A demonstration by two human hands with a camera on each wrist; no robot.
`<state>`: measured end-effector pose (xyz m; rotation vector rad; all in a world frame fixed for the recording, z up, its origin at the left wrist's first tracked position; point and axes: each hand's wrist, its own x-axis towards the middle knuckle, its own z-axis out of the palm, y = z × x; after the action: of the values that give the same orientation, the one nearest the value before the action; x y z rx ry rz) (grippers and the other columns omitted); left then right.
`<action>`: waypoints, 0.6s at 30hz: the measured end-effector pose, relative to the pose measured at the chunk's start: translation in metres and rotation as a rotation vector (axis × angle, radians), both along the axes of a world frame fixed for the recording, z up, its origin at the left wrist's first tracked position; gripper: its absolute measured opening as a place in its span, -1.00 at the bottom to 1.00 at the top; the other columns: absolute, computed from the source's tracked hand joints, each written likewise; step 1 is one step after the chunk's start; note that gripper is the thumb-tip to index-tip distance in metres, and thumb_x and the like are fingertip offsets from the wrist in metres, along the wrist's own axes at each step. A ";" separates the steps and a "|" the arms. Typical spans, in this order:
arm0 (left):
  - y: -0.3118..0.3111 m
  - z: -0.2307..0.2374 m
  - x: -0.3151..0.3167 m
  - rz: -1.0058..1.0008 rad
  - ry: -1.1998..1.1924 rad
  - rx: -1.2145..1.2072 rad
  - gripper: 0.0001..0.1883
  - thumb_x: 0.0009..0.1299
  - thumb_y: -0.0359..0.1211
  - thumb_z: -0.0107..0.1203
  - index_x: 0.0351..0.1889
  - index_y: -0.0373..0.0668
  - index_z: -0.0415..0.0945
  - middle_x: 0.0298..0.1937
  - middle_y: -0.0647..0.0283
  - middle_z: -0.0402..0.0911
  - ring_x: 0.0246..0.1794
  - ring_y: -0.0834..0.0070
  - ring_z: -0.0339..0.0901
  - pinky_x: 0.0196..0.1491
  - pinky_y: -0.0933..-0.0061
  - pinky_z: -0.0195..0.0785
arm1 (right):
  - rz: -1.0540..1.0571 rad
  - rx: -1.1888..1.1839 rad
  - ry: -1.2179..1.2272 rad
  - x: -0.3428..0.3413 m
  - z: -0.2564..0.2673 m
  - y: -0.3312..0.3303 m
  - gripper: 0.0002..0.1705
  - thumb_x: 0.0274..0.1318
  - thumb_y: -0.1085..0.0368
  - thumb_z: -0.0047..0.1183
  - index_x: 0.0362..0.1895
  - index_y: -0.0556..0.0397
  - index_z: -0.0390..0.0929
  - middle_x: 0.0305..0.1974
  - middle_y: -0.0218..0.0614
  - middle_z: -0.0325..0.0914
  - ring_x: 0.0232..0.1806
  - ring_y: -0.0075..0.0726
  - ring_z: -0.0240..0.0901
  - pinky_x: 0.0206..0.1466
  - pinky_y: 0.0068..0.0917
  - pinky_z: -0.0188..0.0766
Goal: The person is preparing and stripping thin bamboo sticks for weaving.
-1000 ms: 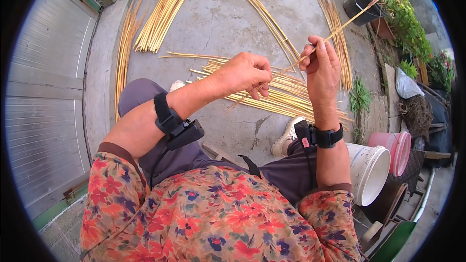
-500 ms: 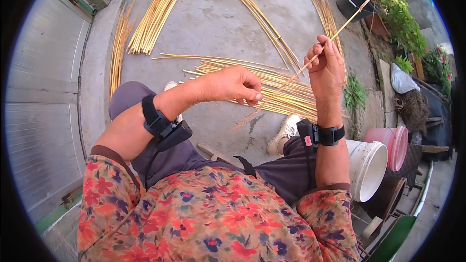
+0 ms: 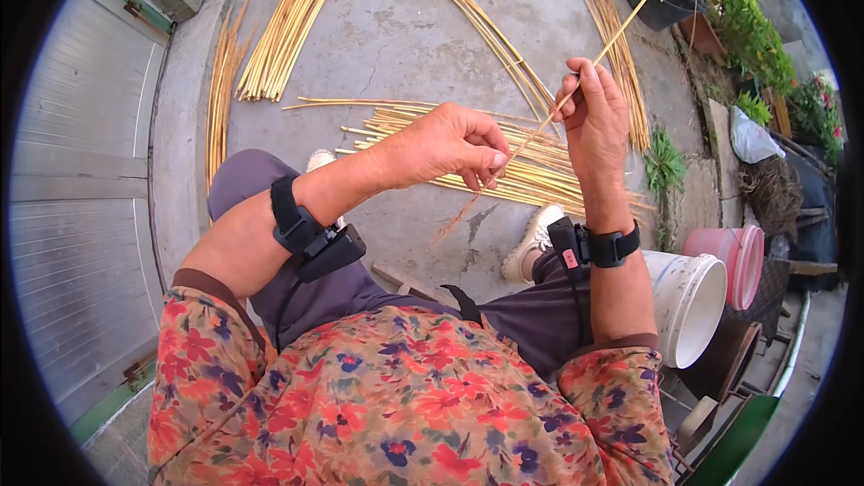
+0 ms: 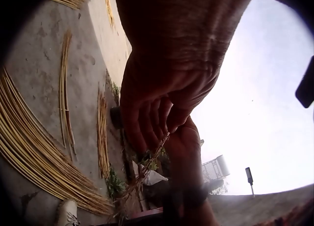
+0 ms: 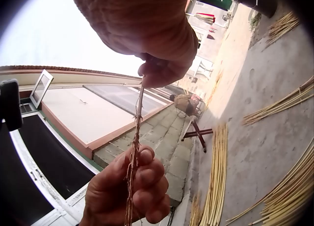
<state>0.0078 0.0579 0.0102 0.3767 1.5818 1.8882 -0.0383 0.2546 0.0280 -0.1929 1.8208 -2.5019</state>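
Observation:
A long, thin dried reed stalk [image 3: 621, 33] slants from upper right to lower left in the head view. My right hand [image 3: 596, 117] pinches it between thumb and fingers partway along. Lower down, my left hand [image 3: 459, 146] has thumb and forefinger on its rough, brownish end, which hangs on past the fingertips. The right wrist view shows flaky bits along this end [image 5: 133, 162], with the fingers of the left hand [image 5: 132, 186] curled beside it. In the left wrist view, the left hand [image 4: 157, 108] partly hides the right hand behind it.
A pile of similar stalks [image 3: 531, 182] lies on the concrete in front of my feet. Further bundles lie at the far left [image 3: 301, 22], centre [image 3: 486, 22] and right [image 3: 621, 54]. On my right stand a white bucket [image 3: 688, 306] and a pink bucket [image 3: 742, 261].
My left hand slid down along the stalk's rough end, then came back up closer to the right hand. The right hand kept its grip, and the stalk now tilts more steeply.

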 end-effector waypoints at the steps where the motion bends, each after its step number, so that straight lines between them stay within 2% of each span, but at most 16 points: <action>1: 0.000 0.000 0.000 0.005 0.004 -0.014 -0.83 0.29 -0.35 0.06 -0.28 -0.28 0.50 -0.41 0.30 0.54 -0.41 0.62 0.51 -0.32 0.62 0.42 | -0.001 -0.001 0.000 0.000 0.000 0.000 -0.73 0.25 0.23 -0.17 -0.18 0.19 0.43 -0.52 -0.45 0.39 -0.59 -0.67 0.24 -0.54 -0.66 0.35; 11: 0.002 -0.003 -0.001 -0.023 0.038 -0.042 -0.88 0.29 -0.41 0.01 -0.33 -0.28 0.48 -0.43 0.30 0.54 -0.41 0.63 0.51 -0.33 0.63 0.41 | 0.001 0.063 0.029 0.002 0.000 -0.003 -0.74 0.25 0.23 -0.17 -0.20 0.16 0.45 -0.51 -0.45 0.40 -0.60 -0.69 0.23 -0.53 -0.67 0.37; 18: 0.001 -0.006 -0.003 -0.002 -0.026 -0.034 -0.88 0.27 -0.46 -0.07 -0.31 -0.30 0.45 -0.39 0.27 0.52 -0.39 0.51 0.56 -0.36 0.60 0.45 | -0.043 0.055 0.067 0.000 0.004 0.001 -0.73 0.26 0.22 -0.19 -0.20 0.17 0.44 -0.51 -0.44 0.39 -0.60 -0.68 0.23 -0.53 -0.66 0.38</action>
<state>0.0050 0.0588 0.0046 0.3378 1.5941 1.8550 -0.0385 0.2552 0.0315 -0.2415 1.9371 -2.4991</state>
